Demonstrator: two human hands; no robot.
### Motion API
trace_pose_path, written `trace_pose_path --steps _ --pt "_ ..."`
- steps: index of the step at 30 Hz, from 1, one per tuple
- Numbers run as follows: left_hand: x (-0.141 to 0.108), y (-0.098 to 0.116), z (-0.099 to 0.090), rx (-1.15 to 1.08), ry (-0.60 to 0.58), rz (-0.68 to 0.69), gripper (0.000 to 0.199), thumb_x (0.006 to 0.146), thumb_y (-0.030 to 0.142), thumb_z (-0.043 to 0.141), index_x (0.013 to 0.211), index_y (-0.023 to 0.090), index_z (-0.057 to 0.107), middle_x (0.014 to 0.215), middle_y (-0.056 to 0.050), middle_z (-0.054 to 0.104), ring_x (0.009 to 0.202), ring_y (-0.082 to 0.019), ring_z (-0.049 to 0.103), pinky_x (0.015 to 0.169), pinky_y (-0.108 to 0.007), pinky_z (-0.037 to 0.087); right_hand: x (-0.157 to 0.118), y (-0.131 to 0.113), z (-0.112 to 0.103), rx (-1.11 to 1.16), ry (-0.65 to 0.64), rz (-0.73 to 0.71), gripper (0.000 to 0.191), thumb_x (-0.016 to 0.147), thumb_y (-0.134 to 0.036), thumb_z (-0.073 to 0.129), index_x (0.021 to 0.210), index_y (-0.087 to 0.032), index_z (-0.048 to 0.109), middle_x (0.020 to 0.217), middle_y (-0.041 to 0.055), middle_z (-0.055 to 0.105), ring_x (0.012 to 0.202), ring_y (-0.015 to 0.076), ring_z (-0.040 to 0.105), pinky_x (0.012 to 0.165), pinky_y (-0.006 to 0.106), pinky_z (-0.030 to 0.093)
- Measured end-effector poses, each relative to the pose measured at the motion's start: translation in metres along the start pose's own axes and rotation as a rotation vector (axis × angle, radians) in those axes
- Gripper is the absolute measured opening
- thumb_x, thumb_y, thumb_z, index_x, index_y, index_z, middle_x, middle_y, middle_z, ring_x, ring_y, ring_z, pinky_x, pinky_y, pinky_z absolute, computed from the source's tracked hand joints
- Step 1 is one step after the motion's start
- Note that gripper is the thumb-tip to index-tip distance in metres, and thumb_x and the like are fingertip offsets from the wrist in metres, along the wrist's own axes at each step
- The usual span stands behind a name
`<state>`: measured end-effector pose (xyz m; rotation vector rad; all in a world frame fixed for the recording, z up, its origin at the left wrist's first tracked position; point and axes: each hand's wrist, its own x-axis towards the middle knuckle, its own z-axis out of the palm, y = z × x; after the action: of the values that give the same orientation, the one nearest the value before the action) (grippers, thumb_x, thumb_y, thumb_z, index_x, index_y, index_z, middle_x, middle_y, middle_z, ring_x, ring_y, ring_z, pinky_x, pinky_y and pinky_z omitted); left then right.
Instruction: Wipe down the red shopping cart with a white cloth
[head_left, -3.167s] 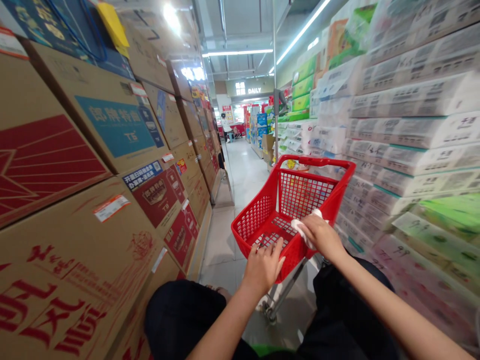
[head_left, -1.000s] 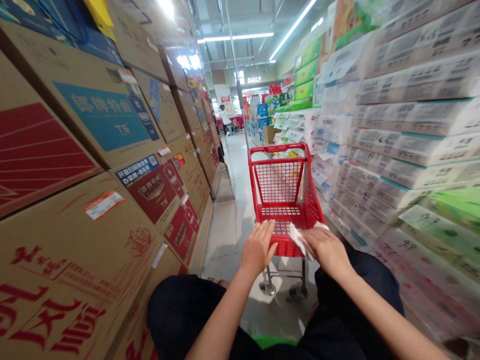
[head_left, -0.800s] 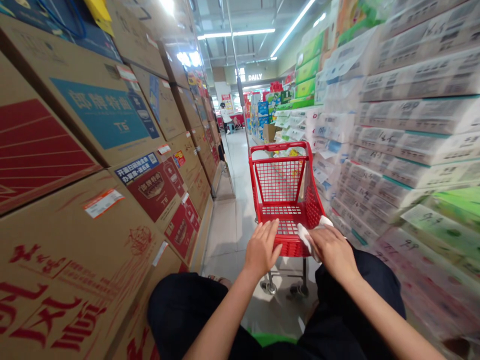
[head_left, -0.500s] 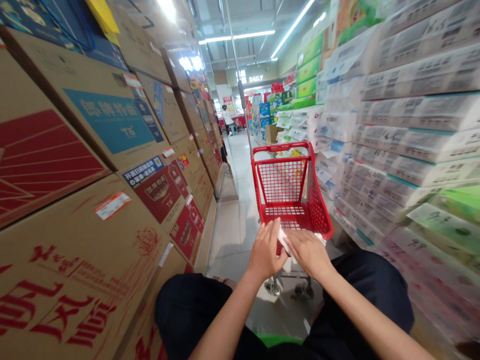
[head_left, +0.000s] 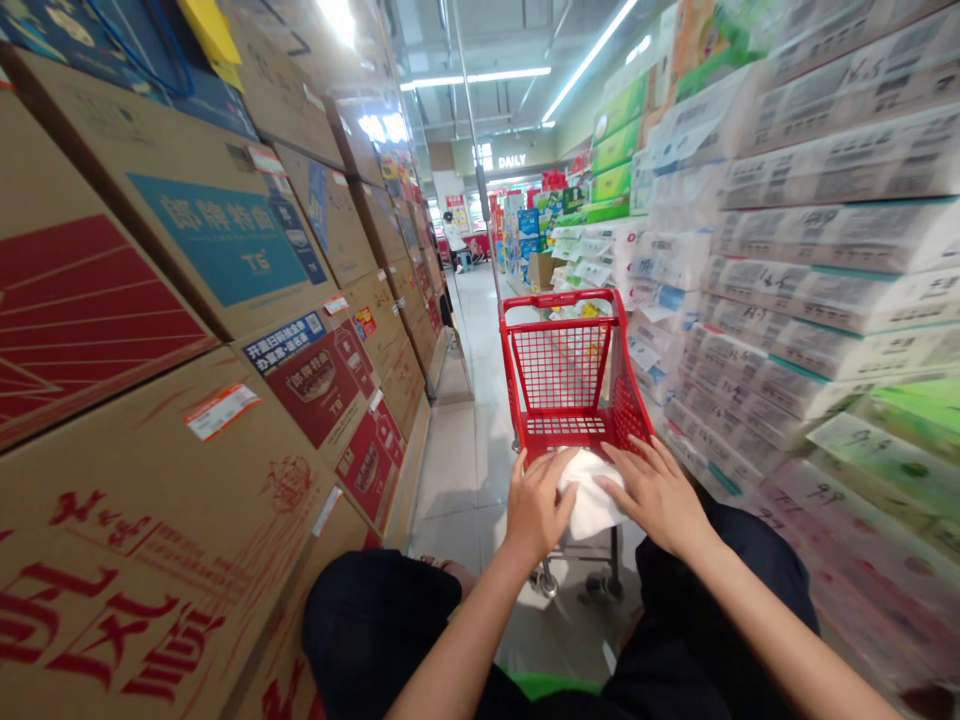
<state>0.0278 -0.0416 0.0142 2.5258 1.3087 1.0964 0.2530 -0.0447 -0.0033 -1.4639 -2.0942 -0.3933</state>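
A white cloth or tissue (head_left: 590, 493) lies spread over the near rim of a red shopping cart (head_left: 564, 428), between my two hands. My left hand (head_left: 534, 505) is curled over the rim on the cloth's left side, its thumb and fingers closed on the edge. At the cloth's right side, my right hand (head_left: 664, 492) has its fingers stretched out and spread over the cart's corner. Its thumb rests on the cloth. Fingertips of both hands are partly hidden against the rim and cloth.
Stacked cardboard boxes (head_left: 247, 240) wall the aisle on the left. Plastic-wrapped tissue packs (head_left: 810, 250) rise on the right. My knees (head_left: 382, 620) flank the cart. Tiled floor (head_left: 450, 460) runs toward a person (head_left: 454, 238) far down the aisle.
The cloth has gone from bunched under my hands to spread out. My right hand has moved right, away from the left, and its fingers have spread. The left hand has moved slightly.
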Motion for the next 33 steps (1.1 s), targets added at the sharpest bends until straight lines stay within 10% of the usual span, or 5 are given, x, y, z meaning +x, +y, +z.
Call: trace_pose_path --steps 8,13,24,33 --pt "0.015 0.001 -0.009 -0.427 0.051 -0.079 0.042 0.101 0.018 0.043 0.141 0.026 0.052 0.142 -0.005 0.061 0.129 -0.020 0.059 0.109 -0.036 0.050 0.010 0.003 -0.012 0.340 -0.081 0.204 0.088 0.090 -0.062 0.059 0.161 -0.022 0.025 0.133 0.0127 0.068 0.130 0.0316 0.058 0.122 0.063 0.022" --pt "0.021 -0.001 -0.010 -0.664 0.107 -0.126 0.041 0.101 0.019 0.047 0.140 0.023 0.053 0.143 -0.008 0.059 0.132 -0.023 0.056 0.111 -0.038 0.047 0.018 -0.001 -0.019 0.670 -0.089 0.298 0.086 0.082 -0.061 0.070 0.155 -0.028 0.037 0.147 0.0100 0.057 0.133 0.0330 0.056 0.120 0.058 0.032" --pt "0.018 -0.015 -0.011 -0.521 -0.082 -0.161 0.052 0.083 0.019 0.072 0.134 0.026 0.063 0.111 -0.005 0.065 0.087 -0.017 0.063 0.084 -0.032 0.055 0.020 -0.006 -0.029 0.918 0.008 0.326 0.071 0.093 -0.048 0.061 0.157 -0.032 0.035 0.158 0.0058 0.046 0.137 0.0286 0.052 0.116 0.050 0.041" --pt "0.026 -0.003 -0.030 -0.379 0.057 -0.086 0.008 0.081 0.020 0.071 0.088 0.019 0.068 0.121 -0.009 0.057 0.109 -0.022 0.060 0.093 -0.034 0.050 0.020 0.003 -0.027 0.851 -0.033 0.269 0.042 0.097 -0.049 0.055 0.133 -0.031 0.066 0.128 0.0078 0.068 0.119 0.0278 0.063 0.104 0.047 0.050"
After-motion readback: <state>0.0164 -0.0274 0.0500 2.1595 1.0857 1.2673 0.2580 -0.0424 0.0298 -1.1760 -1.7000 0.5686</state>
